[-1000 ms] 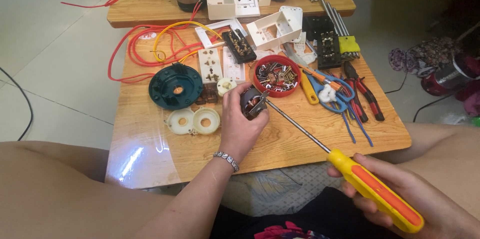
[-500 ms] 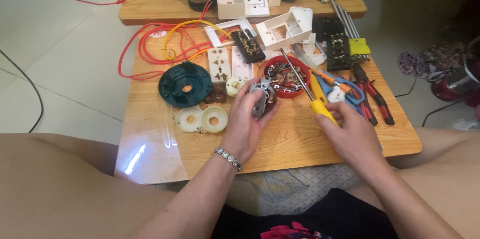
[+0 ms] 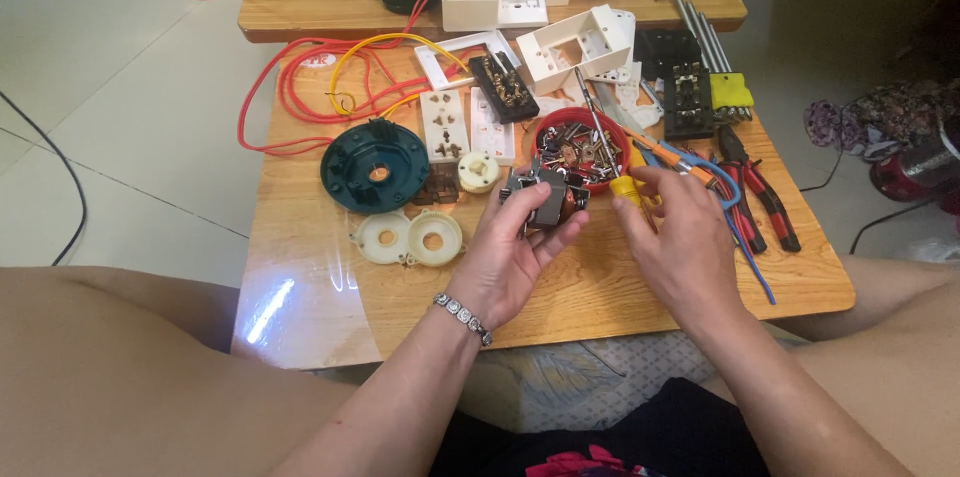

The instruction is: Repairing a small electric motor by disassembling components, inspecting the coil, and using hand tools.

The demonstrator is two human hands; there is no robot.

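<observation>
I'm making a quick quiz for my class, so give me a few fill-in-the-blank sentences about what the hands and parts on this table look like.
1. The left hand holds a small grey ____ part.
2. The right hand grips a screwdriver by its ____ handle.
3. The screwdriver's shaft lies across a ____ bowl of metal bits.
4. Left of the bowl sits a round dark ____ disc.

Missing words: metal; yellow; red; green

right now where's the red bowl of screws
In the head view the red bowl sits on the wooden table just beyond the left hand, right of the white sockets, with the screwdriver shaft lying across it.
</observation>
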